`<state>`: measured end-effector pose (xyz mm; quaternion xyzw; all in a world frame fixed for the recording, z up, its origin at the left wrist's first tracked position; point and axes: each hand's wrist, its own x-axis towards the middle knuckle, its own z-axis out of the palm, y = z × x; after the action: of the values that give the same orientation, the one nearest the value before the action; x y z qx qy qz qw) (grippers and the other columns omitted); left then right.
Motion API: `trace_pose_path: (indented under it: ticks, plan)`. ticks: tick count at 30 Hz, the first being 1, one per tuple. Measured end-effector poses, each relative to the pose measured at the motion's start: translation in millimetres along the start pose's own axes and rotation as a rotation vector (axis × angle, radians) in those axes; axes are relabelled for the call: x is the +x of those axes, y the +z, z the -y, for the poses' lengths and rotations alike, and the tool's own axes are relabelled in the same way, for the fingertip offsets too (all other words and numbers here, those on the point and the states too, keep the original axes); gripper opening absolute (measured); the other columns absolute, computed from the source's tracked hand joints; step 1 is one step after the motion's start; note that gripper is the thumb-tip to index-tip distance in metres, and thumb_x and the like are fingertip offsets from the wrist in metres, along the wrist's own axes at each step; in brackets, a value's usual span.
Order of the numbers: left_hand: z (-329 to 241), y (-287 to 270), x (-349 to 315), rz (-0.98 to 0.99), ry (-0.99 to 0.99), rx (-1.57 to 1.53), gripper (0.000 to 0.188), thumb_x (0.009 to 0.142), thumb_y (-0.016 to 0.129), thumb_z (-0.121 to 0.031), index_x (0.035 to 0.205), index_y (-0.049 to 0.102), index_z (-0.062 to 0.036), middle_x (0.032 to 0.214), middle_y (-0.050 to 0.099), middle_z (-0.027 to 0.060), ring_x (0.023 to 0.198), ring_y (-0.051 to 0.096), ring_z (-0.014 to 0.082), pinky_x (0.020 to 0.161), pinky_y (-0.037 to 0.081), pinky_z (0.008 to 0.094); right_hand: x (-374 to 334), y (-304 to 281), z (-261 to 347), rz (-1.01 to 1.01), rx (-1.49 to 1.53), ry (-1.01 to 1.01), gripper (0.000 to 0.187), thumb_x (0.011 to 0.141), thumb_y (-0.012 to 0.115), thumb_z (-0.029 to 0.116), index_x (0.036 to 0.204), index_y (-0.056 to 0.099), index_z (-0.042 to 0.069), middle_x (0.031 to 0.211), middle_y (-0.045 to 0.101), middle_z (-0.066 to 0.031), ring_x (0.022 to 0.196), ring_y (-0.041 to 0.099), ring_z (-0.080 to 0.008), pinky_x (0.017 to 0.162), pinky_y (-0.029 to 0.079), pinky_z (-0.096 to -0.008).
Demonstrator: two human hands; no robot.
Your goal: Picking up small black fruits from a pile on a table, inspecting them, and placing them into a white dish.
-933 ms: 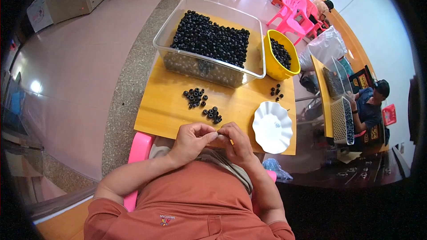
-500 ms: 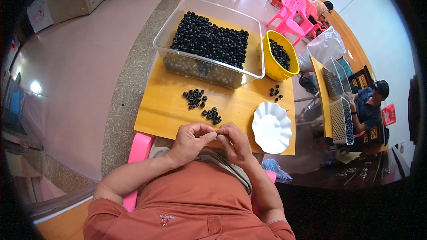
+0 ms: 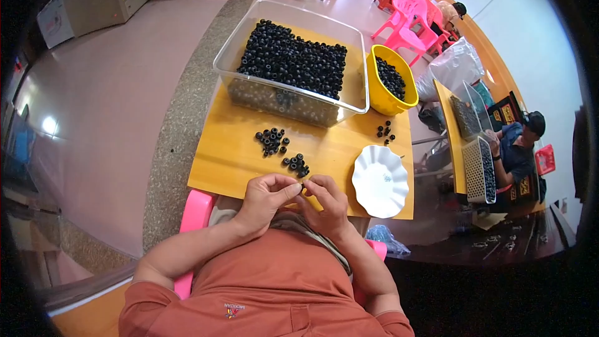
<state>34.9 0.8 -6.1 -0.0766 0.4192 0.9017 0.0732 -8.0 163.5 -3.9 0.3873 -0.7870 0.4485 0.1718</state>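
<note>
Close together at the table's near edge, my left hand and my right hand are closed in a pinch. Between their fingertips is a small black bead-like piece, mostly covered by the fingers. Just beyond the fingertips lies a small group of black ring-shaped pieces, with a larger loose pile behind it. Several more black pieces lie to the right. A white scalloped plate rests on the table beside my right hand.
A clear plastic bin full of black pieces stands at the table's far side. Next to it is a yellow tub with more of them. Pink chairs stand behind. On the right a co-worker sits by a perforated basket.
My right hand's fingers have shifted slightly and loosened a little around the small black piece. My left hand keeps nearly the same pose. The piles and containers stay put.
</note>
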Motion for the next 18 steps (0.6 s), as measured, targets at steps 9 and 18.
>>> trace_pose_path:
  ticks: [9, 18]
  plan:
    - [5.3, -2.2, -0.9, 0.005, -0.058, -0.054, 0.011, 0.086, 0.066, -0.004, 0.096, 0.063, 0.0006, 0.09, 0.066, 0.007, 0.08, 0.064, 0.0137, 0.075, 0.055, 0.0262, 1.4, 1.0, 0.3, -0.023, -0.127, -0.108, 0.028, 0.07, 0.074, 0.001, 0.095, 0.062, -0.001, 0.088, 0.061, -0.0175, 0.071, 0.062, -0.0314, 0.06, 0.052, -0.0355]
    - [5.5, -2.6, -0.4, 0.01, -0.037, -0.016, 0.011, 0.088, 0.064, -0.003, 0.097, 0.062, 0.0021, 0.09, 0.066, 0.0082, 0.081, 0.064, 0.0136, 0.075, 0.054, 0.027, 5.0, -2.8, -1.1, 0.002, -0.113, -0.071, 0.026, 0.072, 0.074, 0.004, 0.095, 0.063, -0.001, 0.088, 0.063, -0.0169, 0.074, 0.064, -0.0316, 0.062, 0.052, -0.0359]
